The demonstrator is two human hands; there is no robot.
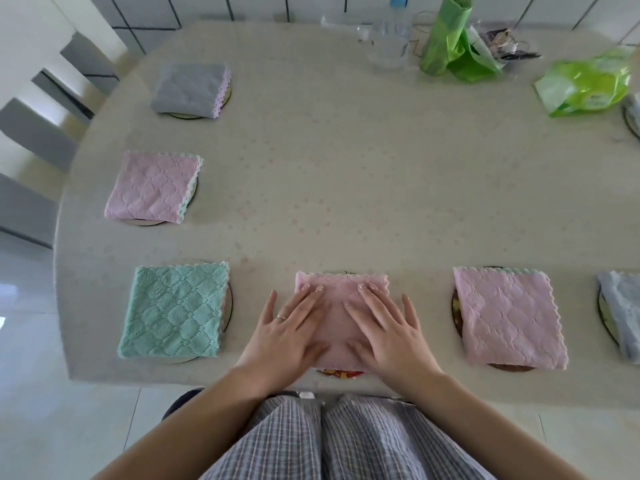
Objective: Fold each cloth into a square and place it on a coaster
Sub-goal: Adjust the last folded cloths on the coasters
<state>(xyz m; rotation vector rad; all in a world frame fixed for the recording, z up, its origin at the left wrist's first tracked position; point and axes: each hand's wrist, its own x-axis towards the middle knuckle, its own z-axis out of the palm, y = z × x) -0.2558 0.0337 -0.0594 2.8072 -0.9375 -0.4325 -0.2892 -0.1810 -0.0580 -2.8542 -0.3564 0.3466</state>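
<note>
A folded pink cloth (341,289) lies square on a coaster (341,373) at the table's near edge; only a patterned sliver of the coaster shows below it. My left hand (287,330) and my right hand (388,330) both rest flat on this cloth with straight, spread fingers. Other folded cloths lie on coasters around the table: a teal cloth (176,311), a pink cloth on the left (152,187), a grey cloth (190,89), a pink cloth on the right (507,317), and a pale blue-grey cloth (621,313) at the right edge.
At the far side of the beige table (346,168) stand a clear glass jug (389,41), a green plastic bag (450,39) and a green packet (585,86). Chair backs (38,133) line the left side. My checked skirt (343,441) fills the bottom.
</note>
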